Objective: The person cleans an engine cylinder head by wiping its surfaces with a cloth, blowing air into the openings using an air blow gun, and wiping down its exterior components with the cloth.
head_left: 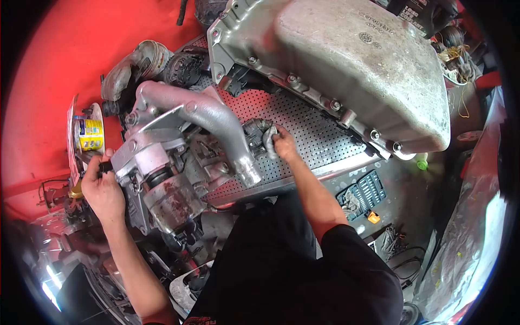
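A large silver metal assembly with a curved pipe (216,111) stands in front of me, a worn cylindrical canister (174,201) mounted on its lower side. At its left edge, my left hand (103,189) is closed around a short black fitting (106,167). To the right of the curved pipe, my right hand (283,145) is closed on a crumpled grey rag (270,142). The rag lies against a dark, greasy metal part (255,131) on the perforated metal bench top (303,132). The fingertips of my right hand are partly hidden.
A big silver oil pan (363,65) fills the upper right of the bench. An alternator (187,66) sits at the back left, near a yellow-labelled can (91,134). On the floor lie a socket set (362,194) and an orange item (373,217).
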Demonstrator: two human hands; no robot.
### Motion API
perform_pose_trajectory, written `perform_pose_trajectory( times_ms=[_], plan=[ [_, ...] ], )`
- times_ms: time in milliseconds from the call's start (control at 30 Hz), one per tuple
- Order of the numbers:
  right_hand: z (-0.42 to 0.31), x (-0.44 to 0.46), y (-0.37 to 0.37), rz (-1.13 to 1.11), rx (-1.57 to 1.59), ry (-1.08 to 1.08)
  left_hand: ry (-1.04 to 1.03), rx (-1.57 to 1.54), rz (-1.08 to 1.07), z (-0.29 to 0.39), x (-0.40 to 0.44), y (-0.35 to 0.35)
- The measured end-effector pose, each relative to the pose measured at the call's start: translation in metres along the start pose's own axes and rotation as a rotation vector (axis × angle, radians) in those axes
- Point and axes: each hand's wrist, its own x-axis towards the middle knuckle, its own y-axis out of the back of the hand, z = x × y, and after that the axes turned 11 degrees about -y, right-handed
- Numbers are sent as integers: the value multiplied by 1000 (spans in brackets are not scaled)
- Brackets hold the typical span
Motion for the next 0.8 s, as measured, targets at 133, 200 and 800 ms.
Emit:
perform_pose_trajectory(
  times_ms=[133,200,800],
  plan=[
    [-22,-19,11,-177,375,-192,-66,-52,88,24,-9,-5],
    [-35,-1,27,-466,256,-262,-85,-68,93,17,-9,-5],
    [-45,-46,78,415,-955,169,-126,-70,73,3,10,-8]
  ],
)
